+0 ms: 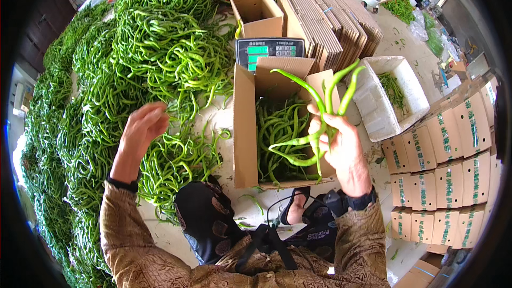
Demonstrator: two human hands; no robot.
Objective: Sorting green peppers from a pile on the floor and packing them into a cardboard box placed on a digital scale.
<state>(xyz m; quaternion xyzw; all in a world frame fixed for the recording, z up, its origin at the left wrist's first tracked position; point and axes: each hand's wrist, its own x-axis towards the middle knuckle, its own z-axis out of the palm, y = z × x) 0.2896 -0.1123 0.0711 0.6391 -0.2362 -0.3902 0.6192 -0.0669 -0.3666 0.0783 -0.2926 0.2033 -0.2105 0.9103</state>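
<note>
Several long green chili peppers (329, 96) are gripped in my right hand (340, 138), above the right side of an open cardboard box (245, 128). Loose green peppers (280, 128) lie inside that box. My left hand (147, 122) is at the edge of a large heap of green peppers (176, 40); its fingers are partly curled, and whether they touch any pepper cannot be told. A smaller spread of peppers (180, 160) lies on the floor between my left arm and the box. Behind the box stands a digital scale display (270, 48) with lit green readouts.
An empty-looking cardboard box (256, 26) stands behind the display, beside stacked flattened cartons (316, 24). To the right are a white foam bin (366, 116) holding some peppers and a wall of stacked cartons (446, 168). My knees flank the near floor.
</note>
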